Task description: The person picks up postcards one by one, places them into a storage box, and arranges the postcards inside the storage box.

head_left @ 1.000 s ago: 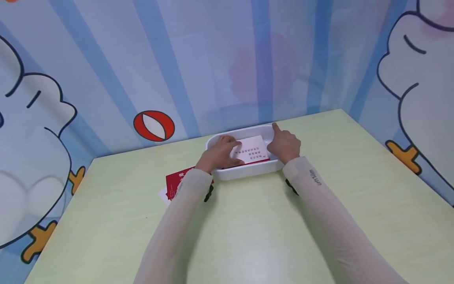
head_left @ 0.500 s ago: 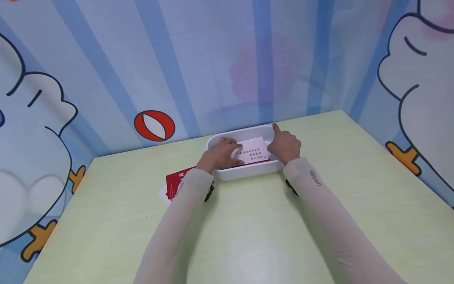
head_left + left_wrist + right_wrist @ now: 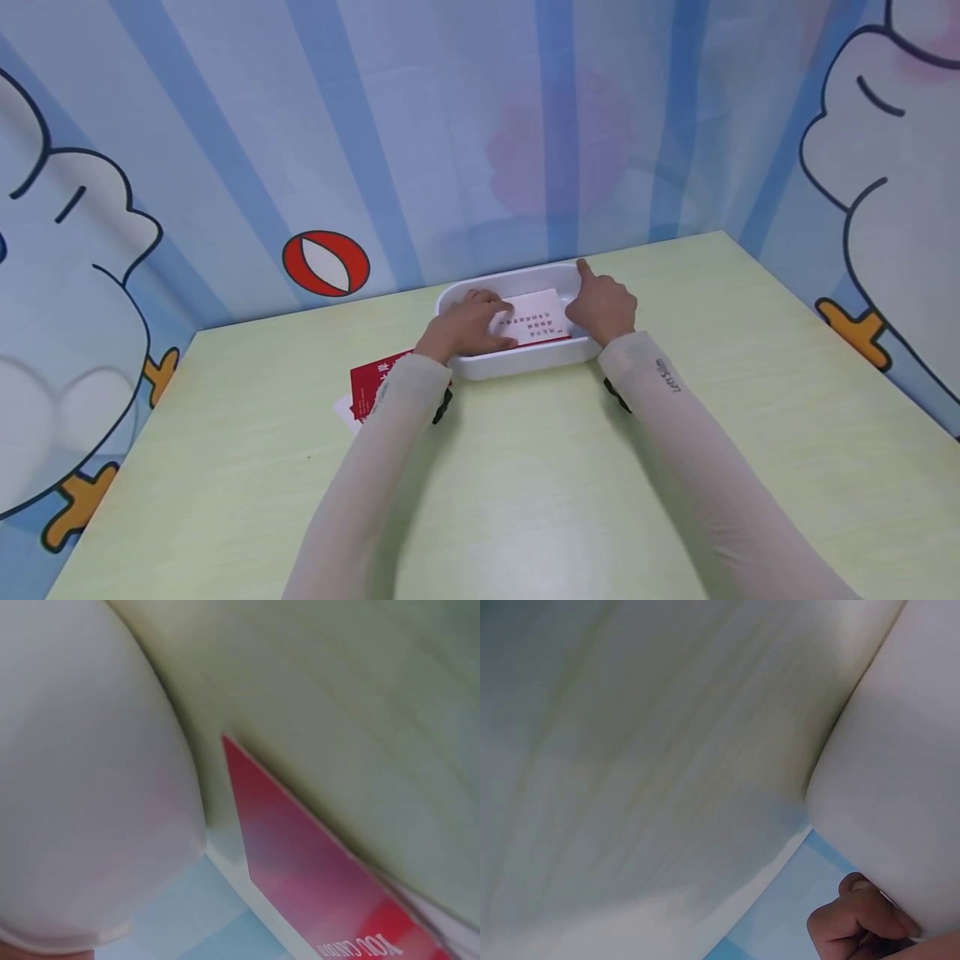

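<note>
A long white tray [image 3: 525, 360] with rounded ends stands near the table's back edge. Inside it lies a white card [image 3: 536, 315] with printed lines and a red front edge. My left hand [image 3: 467, 327] reaches over the tray's left end and holds the card's left part between thumb and fingers. At the other end my right hand [image 3: 606, 307] grips the tray, thumb inside, one finger along the rim. Curled fingers [image 3: 855, 911] show at the tray's rim in the right wrist view. The left wrist view shows mostly the tray's outer wall [image 3: 97, 780].
Left of the tray, partly under my left sleeve, lies a red printed card [image 3: 369, 385] over a white sheet [image 3: 344, 412]. The pale green table [image 3: 525, 492] meets a blue striped backdrop [image 3: 450, 167] behind the tray.
The card in the tray has turned and shifted slightly, and its front left corner is now covered by my left thumb. Both hands otherwise stay in place; the tray has not moved.
</note>
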